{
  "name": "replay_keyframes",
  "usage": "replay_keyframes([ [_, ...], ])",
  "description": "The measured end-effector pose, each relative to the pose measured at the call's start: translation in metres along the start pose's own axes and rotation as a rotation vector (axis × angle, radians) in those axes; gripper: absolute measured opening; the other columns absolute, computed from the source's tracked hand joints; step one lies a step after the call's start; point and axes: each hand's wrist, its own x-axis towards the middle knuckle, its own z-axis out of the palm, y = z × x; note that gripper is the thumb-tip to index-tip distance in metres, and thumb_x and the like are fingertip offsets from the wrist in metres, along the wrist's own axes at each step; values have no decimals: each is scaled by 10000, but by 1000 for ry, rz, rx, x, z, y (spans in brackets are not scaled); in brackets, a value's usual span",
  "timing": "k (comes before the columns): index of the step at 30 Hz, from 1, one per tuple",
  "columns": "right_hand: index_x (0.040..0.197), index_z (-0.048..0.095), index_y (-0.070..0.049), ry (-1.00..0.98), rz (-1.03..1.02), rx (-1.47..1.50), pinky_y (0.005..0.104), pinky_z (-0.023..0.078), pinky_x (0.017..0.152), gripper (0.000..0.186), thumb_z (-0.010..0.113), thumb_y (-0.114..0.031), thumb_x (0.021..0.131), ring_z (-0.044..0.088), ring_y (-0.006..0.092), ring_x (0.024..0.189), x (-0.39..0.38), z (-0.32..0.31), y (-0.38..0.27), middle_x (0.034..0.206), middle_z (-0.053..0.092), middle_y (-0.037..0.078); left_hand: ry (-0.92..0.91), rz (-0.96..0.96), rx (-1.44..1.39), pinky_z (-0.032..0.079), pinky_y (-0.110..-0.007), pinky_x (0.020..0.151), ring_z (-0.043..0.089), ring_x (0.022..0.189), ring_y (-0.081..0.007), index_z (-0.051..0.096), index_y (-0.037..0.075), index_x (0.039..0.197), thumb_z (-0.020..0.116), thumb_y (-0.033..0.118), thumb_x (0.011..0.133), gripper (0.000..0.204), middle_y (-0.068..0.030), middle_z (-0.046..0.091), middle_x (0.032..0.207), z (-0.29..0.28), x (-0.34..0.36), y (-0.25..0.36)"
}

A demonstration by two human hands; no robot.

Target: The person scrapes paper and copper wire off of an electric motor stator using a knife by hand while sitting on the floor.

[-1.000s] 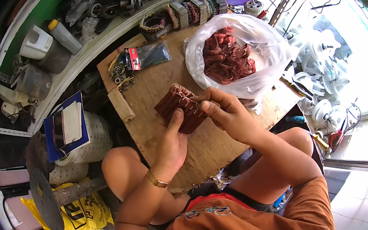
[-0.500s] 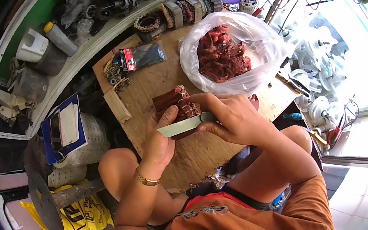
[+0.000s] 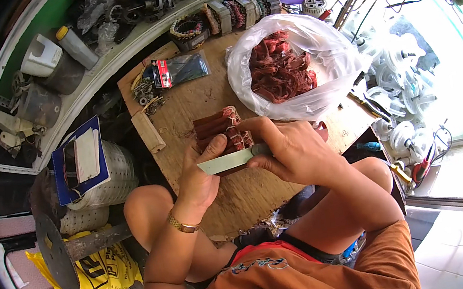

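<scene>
Over a wooden board [image 3: 233, 202], my left hand [image 3: 198, 178] grips a reddish-brown ridged motor winding [image 3: 214, 124], its thumb pressed against the near side. White lacing runs across the winding's right-hand end. In my right hand [image 3: 302, 150] is a knife [image 3: 228, 162] with a wide pale blade, its dark handle mostly hidden in my fingers. The blade points left, lying across the near side of the winding, its tip by my left palm. My right index finger reaches to the laced end. What lies under the blade is largely hidden.
An opened white plastic bag [image 3: 240, 79] full of red-brown strips sits at the far right of the board. Beyond stand several wound stators [image 3: 219, 17]. A packet [image 3: 181, 70] and small metal parts [image 3: 146, 94] lie far left. Pliers [image 3: 370, 106] rest at the right edge.
The winding has turned slightly in my left hand, and its laced end shows at a different angle. My right index finger and the knife have shifted only a little.
</scene>
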Motion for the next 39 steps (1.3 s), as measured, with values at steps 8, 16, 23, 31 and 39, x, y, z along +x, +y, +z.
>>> replay_keyframes([
  [8, 1248, 452, -40, 102, 51, 125, 469, 475, 584, 460, 645, -303, 923, 647, 391, 783, -1, 21, -7, 982, 640, 192, 38, 59, -34, 521, -277, 840, 644, 968, -118, 582, 29, 1253, 648, 206, 967, 343, -42, 672, 1109, -9, -7, -20],
  [16, 1252, 437, -26, 132, 119, 200, 454, 492, 699, 406, 611, -254, 964, 631, 412, 859, -3, 32, -2, 985, 628, 219, 57, 114, -79, 486, -338, 980, 602, 1111, -153, 483, 44, 1381, 649, 238, 962, 490, -42, 611, 1237, -2, -7, -23],
  [23, 961, 604, 4, 133, 298, 718, 283, 449, 637, 293, 727, -257, 908, 509, 53, 726, 3, 17, 15, 755, 590, -21, 0, -27, -164, 491, -371, 989, 604, 1132, -168, 491, 55, 1380, 624, 297, 977, 488, -44, 618, 1244, 3, -4, -14],
  [31, 843, 630, 4, -12, 551, 987, 252, 430, 623, 209, 696, -176, 927, 495, 37, 720, 11, 0, 3, 741, 593, -37, 11, -107, -179, 478, -362, 1008, 594, 1157, -171, 497, 59, 1374, 621, 365, 970, 522, -56, 612, 1259, 5, -2, -16],
  [39, 1143, 502, -34, 95, 116, 143, 439, 454, 646, 353, 581, -327, 961, 613, 390, 770, 0, 9, 15, 791, 587, 182, 94, -135, -227, 525, -362, 941, 641, 1064, -172, 536, 68, 1324, 626, 369, 967, 476, -62, 648, 1189, -4, -1, -14],
])
